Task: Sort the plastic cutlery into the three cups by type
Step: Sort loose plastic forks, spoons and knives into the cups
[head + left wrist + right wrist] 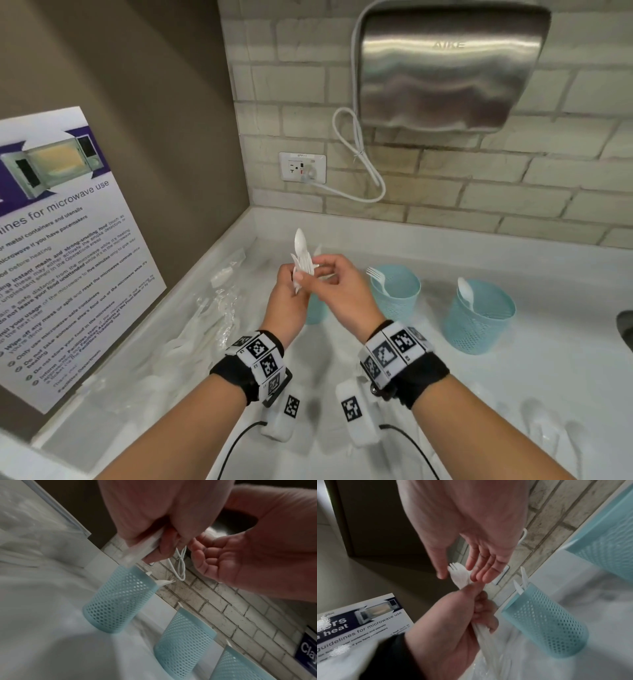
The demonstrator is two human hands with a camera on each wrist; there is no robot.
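The person's left hand (289, 298) is closed around a bunch of white plastic cutlery (301, 263) and holds it upright above the counter (479, 394), near the back edge. A spoon bowl stands highest in the bunch, and in the right wrist view fork tines (453, 566) show at its top. The right hand (342, 291) is just beside the bunch; its thumb and fingers (481, 573) are almost straight and lie on both sides of the upper ends. Whether they already pinch a piece cannot be told.

Three light blue mesh cups stand in a row along the back part of the counter. The left cup (118, 601) is under the hands and mostly hidden in the head view; white knife-like tips (521, 582) stick out of it. The middle cup (397, 291) has one fork (376, 279) in it. The right cup (479, 318) has one spoon (466, 291) in it.

At the left edge of the counter lie clear plastic wrappers (219, 301). A microwave poster (65, 246) leans on the left wall.
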